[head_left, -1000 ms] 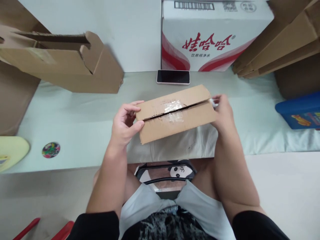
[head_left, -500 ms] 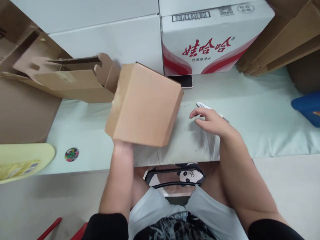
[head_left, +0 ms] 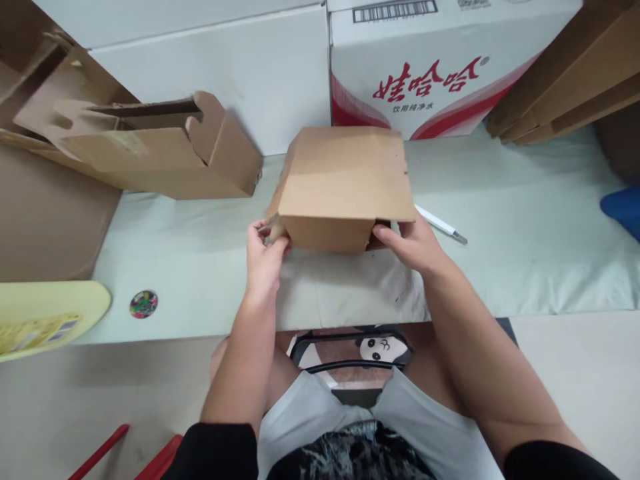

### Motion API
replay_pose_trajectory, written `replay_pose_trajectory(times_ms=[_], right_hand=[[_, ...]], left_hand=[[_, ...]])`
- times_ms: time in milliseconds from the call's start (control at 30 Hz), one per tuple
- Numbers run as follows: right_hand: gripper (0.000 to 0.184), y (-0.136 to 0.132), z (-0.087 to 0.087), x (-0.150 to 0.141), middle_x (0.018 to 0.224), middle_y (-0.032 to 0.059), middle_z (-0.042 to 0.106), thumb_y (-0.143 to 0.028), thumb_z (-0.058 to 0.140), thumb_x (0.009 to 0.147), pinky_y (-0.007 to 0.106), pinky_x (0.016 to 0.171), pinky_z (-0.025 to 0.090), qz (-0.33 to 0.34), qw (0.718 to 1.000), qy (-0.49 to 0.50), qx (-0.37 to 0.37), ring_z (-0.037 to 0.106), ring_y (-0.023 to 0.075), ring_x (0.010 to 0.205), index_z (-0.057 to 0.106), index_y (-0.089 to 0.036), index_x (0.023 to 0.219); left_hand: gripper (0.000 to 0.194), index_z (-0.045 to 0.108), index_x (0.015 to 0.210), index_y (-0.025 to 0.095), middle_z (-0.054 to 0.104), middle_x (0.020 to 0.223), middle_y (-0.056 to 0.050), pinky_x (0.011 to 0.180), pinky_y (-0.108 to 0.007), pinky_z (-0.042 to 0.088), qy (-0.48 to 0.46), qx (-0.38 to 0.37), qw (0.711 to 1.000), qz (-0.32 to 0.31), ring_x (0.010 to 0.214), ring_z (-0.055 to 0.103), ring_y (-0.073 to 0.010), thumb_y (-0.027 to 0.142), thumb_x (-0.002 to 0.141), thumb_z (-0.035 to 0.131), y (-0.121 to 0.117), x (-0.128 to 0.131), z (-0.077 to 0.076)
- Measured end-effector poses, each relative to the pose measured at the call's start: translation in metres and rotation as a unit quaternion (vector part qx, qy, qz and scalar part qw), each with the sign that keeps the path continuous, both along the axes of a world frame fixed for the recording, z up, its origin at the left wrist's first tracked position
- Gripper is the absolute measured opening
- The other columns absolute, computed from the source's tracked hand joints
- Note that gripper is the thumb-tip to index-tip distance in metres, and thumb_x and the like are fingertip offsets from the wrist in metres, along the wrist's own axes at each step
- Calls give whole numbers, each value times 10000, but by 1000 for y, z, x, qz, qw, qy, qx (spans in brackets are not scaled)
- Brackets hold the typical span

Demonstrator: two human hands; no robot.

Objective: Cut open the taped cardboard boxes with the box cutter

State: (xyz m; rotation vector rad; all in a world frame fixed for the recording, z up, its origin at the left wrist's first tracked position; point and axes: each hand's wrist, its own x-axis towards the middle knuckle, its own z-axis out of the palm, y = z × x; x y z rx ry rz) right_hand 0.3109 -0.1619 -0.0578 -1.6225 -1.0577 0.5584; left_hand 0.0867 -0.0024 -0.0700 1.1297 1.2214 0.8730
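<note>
A small brown cardboard box [head_left: 345, 173] sits on the pale green tablecloth in front of me, its broad lid panel facing up. At its front left corner my left hand [head_left: 265, 250] pinches a side flap between thumb and fingers. My right hand [head_left: 407, 243] grips the front right corner, thumb on the front and fingers partly hidden under the lid's edge. Just right of that hand lies a white utility knife [head_left: 441, 225], its near end pointing toward the right.
Behind the box stand white cartons, one with red lettering [head_left: 425, 80]. An open cardboard box [head_left: 165, 147] is at the left, near a yellow bottle [head_left: 50, 313] and a round sticker [head_left: 143, 304]. Folded cardboard [head_left: 575, 80] and a blue object [head_left: 623, 210] are at the right.
The box has turned and come down level on the table, further right. My right hand has moved from beside the knife onto the box. My left hand has shifted to its front left corner.
</note>
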Motion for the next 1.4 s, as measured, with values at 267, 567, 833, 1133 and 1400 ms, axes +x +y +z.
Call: replay_pose_trajectory(times_ms=[267, 567, 833, 1133, 1400], right_hand=[[401, 3, 13, 0, 1071, 77, 769, -448, 734, 736, 434, 878, 602, -26, 997, 67, 14, 729, 275, 999, 645, -229, 1060], [605, -5, 9, -1, 665, 39, 687, -809, 598, 813, 324, 515, 529, 84, 977, 195, 8, 682, 210, 604, 668, -209, 839], [627, 1, 6, 1, 1000, 67, 779, -864, 642, 740, 476, 1106, 563, -4, 980, 198, 13, 721, 308, 1185, 705, -262, 903], [357, 7, 6, 0, 983, 80, 750, -572, 582, 770, 449, 969, 631, -110, 970, 216, 15, 736, 298, 1095, 662, -249, 900], [428, 4, 1, 7, 956, 83, 738, -604, 519, 765, 459, 925, 627, -90, 978, 190, 7, 732, 314, 1091, 661, -247, 954]], left_hand=[[451, 670, 1197, 289, 646, 1410, -82, 1181, -433, 469, -32, 107, 992, -60, 1409, 559, -290, 562, 848, 757, 2, 0, -13], [615, 729, 980, 214, 768, 1134, -112, 1092, -376, 514, -106, 100, 982, -120, 1257, 671, -295, 794, 776, 713, 2, 4, -1], [554, 713, 808, 190, 690, 812, -55, 755, -320, 508, 53, 115, 986, -113, 833, 643, -220, 704, 668, 865, 12, -15, 7], [383, 749, 798, 213, 623, 699, -35, 570, -289, 430, -120, 52, 980, -151, 654, 560, -182, 563, 650, 802, 4, -13, 24], [242, 770, 849, 232, 720, 853, -33, 684, -283, 515, -75, 111, 988, -82, 784, 626, -176, 282, 630, 679, 11, -11, 20]])
